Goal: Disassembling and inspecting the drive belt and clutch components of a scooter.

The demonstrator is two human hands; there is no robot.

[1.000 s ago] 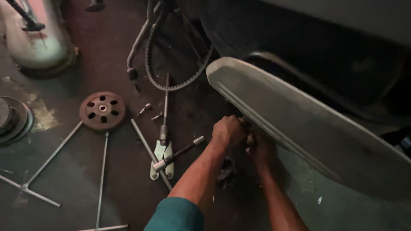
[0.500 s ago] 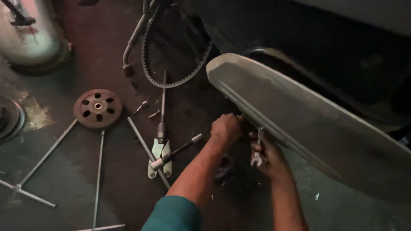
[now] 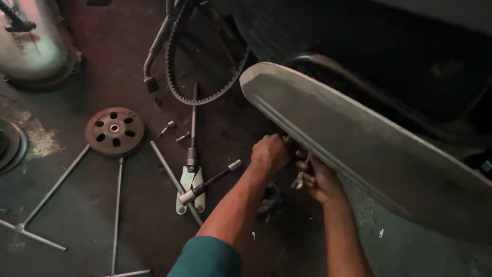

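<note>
While left hand (image 3: 270,152) fists under grey panel (image 3: 359,149) | right hand (image 3: 319,180) clamps small wrench (image 3: 299,179) beside it

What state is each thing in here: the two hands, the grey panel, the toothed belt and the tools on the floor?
Left hand: closed, pressed under the long grey body panel's edge.
Right hand: gripping a small metal wrench.
Long grey body panel: slanted above both hands.
Black toothed drive belt: off, loose on the floor.
Round perforated metal disc: lying flat.
Socket extension bar: lying unused.
Long T-handle wrenches: lying unused.
</note>
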